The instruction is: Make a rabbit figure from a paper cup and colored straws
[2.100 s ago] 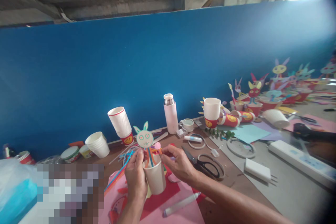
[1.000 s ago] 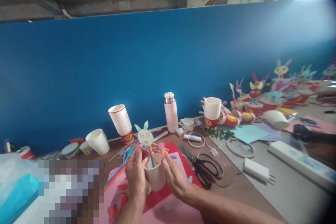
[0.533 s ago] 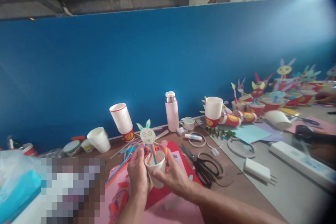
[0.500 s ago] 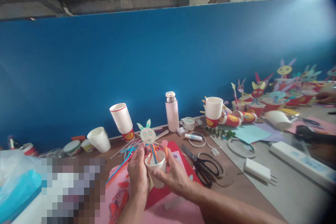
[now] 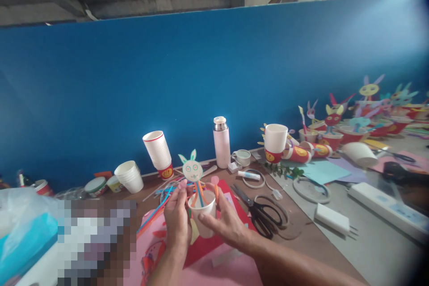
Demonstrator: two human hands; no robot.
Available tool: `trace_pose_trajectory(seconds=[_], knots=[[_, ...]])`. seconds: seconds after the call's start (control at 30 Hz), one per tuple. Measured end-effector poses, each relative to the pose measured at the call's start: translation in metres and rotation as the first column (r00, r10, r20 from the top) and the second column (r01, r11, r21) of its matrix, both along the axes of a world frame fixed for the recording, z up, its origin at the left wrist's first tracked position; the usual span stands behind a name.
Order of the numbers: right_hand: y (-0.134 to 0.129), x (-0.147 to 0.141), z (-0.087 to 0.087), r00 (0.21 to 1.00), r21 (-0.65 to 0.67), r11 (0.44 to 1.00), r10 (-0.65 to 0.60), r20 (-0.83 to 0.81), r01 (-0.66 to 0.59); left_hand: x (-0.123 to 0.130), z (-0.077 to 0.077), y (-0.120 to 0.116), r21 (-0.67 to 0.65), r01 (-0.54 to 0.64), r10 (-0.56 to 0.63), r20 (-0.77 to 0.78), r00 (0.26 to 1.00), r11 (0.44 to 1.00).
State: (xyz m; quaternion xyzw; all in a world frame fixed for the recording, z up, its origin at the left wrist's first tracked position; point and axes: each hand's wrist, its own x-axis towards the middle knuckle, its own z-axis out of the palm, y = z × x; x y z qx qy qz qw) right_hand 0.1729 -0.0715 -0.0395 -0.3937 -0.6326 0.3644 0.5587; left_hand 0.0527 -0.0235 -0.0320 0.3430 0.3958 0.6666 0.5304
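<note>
A white paper cup (image 5: 207,223) stands upright between my hands. A rabbit face cut from pale paper (image 5: 192,170), with green-edged ears, rises above it on orange and blue pipe cleaners (image 5: 200,194). At the cup's left, my left hand (image 5: 177,214) has its fingertips pinched on a small pink paper disc (image 5: 182,184). My right hand (image 5: 229,223) grips the cup from the right, thumb on the front and fingers partly hidden behind. Beside those fingers stands another pink disc (image 5: 215,180) on an orange stem. Red paper (image 5: 201,252) and pink paper (image 5: 231,275) lie below.
Black-handled scissors (image 5: 263,216) lie right of my hands, near a glue stick (image 5: 249,175) and cables. A pink thermos (image 5: 221,145) and stacked cups (image 5: 157,152) stand by the blue partition. A white adapter (image 5: 332,219) and power strip (image 5: 390,210) are further right, before finished rabbit cups (image 5: 330,136).
The view has shifted slightly, so everything sits a little further right. The pink disc at my left fingertips now shows more clearly. My right hand keeps its grip on the cup.
</note>
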Motion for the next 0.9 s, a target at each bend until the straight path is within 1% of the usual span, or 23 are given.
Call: trace_pose_trajectory(seconds=[0.1, 0.27, 0.47, 0.7, 0.9], knots=[[0.001, 0.001, -0.002, 1.0, 0.005, 1.0, -0.016, 0.023, 0.016, 0.001, 0.005, -0.001, -0.004, -0.001, 0.001, -0.009, 1.0, 1.0], [0.0, 0.001, -0.001, 0.999, -0.003, 1.0, -0.021, 0.041, 0.021, 0.001, 0.011, -0.003, -0.036, -0.035, 0.034, -0.016, 0.999, 0.999], [0.002, 0.001, -0.003, 1.0, 0.016, 1.0, -0.001, -0.001, 0.001, 0.0, 0.01, -0.003, -0.028, 0.003, -0.003, -0.003, 1.0, 1.0], [0.003, 0.002, -0.004, 0.998, 0.03, 0.999, 0.039, -0.042, -0.038, -0.002, 0.01, -0.004, 0.028, 0.028, -0.027, -0.061, 0.998, 0.999], [0.002, 0.003, -0.003, 0.999, 0.028, 0.999, 0.031, -0.035, -0.03, -0.003, 0.006, -0.001, 0.038, 0.005, -0.001, -0.103, 0.995, 0.999]])
